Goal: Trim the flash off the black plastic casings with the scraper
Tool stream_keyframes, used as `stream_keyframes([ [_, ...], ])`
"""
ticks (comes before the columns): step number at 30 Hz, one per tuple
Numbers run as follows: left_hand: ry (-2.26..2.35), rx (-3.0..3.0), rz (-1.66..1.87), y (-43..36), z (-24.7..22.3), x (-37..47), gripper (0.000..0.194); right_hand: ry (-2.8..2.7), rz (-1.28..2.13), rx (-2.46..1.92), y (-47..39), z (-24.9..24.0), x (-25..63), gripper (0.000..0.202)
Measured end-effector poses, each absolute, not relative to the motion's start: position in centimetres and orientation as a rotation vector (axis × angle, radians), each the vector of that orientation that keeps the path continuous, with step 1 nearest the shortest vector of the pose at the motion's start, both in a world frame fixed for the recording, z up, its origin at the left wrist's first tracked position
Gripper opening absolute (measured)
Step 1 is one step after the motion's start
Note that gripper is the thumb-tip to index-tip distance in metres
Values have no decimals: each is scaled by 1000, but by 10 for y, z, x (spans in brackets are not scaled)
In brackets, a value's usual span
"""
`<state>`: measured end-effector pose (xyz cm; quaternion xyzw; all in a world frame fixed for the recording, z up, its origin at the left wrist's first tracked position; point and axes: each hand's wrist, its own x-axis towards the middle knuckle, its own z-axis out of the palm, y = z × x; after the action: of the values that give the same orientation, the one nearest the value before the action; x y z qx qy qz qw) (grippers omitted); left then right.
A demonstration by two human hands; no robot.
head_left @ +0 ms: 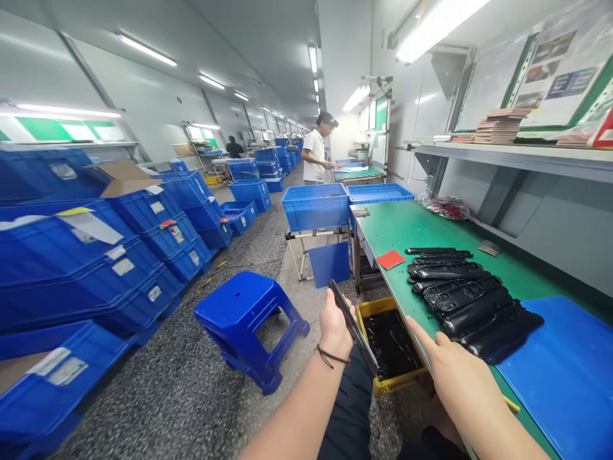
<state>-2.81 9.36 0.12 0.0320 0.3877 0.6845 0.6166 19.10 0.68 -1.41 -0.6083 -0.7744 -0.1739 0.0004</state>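
Observation:
My left hand (pixel 336 322) is closed around a long, thin black plastic part (pixel 353 327), held tilted beside the bench edge. My right hand (pixel 453 361) is over the bench's front edge, its index finger stretched out towards the left; nothing shows in it, though its underside is hidden. Just beyond it, a row of similar black plastic parts (pixel 454 291) lies on the green bench top (pixel 383 223). Below, between my hands, a yellow crate (pixel 400 385) on the floor contains black pieces with thin, light strands among them.
A blue stool (pixel 239 297) stands on the speckled floor to the left. Stacked blue crates (pixel 119 265) line the far left. A blue sheet (pixel 569 364) and red card (pixel 391 259) lie on the bench. Another person (pixel 315 153) stands at a farther bench.

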Motion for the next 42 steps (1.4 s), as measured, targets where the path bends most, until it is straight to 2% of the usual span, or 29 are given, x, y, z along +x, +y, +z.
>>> stream_keyframes([
  [2, 887, 66, 1580, 93, 1, -29, 51, -2384, -585, -1914, 7, -14, 193, 104],
  [3, 885, 60, 1587, 93, 1, -30, 50, -2352, -574, -1901, 6, -13, 192, 102],
  [4, 883, 55, 1595, 94, 0, -30, 50, -2320, -530, -1866, 4, -10, 190, 96],
  [8, 861, 27, 1629, 96, -1, -28, 49, -2235, -68, -1554, -7, 0, 165, 46],
  [10, 843, 22, 1627, 97, -3, -23, 49, -2218, 149, -1407, -13, 1, 151, 30],
  [13, 830, 49, 1607, 96, -10, -14, 49, -2155, 190, -1266, -17, -1, 142, 14],
  [15, 843, 111, 1581, 93, -14, -10, 44, -2071, 168, -1206, -16, 2, 147, 16],
  [18, 910, 225, 1575, 80, -16, -11, 22, -1916, 192, -1200, -12, 13, 161, 17],
  [20, 1045, 469, 1715, 65, -12, -14, 34, -1860, 191, -1230, -10, 22, 168, 20],
  [22, 1164, 1004, 1844, 48, -3, -16, 39, -1856, 194, -1236, -10, 28, 171, 21],
  [25, 1049, 1827, 1662, 28, 7, -12, 28, -1890, 289, -1193, -14, 32, 167, 23],
  [27, 943, 2045, 1557, 23, 7, -9, 32, -1930, 393, -1174, -17, 33, 163, 26],
  [30, 970, 2159, 1558, 26, -3, -6, 41, -2000, 501, -1176, -19, 35, 160, 29],
  [35, 1089, 2078, 1539, 36, -12, -16, 41, -2057, 538, -1152, -16, 36, 165, 25],
  [39, 1090, 1981, 1511, 43, -11, -28, 41, -2149, 299, -1131, -14, 38, 171, 18],
  [42, 1087, 1887, 1504, 44, -11, -32, 43, -2249, 78, -1179, -16, 44, 170, 25],
])
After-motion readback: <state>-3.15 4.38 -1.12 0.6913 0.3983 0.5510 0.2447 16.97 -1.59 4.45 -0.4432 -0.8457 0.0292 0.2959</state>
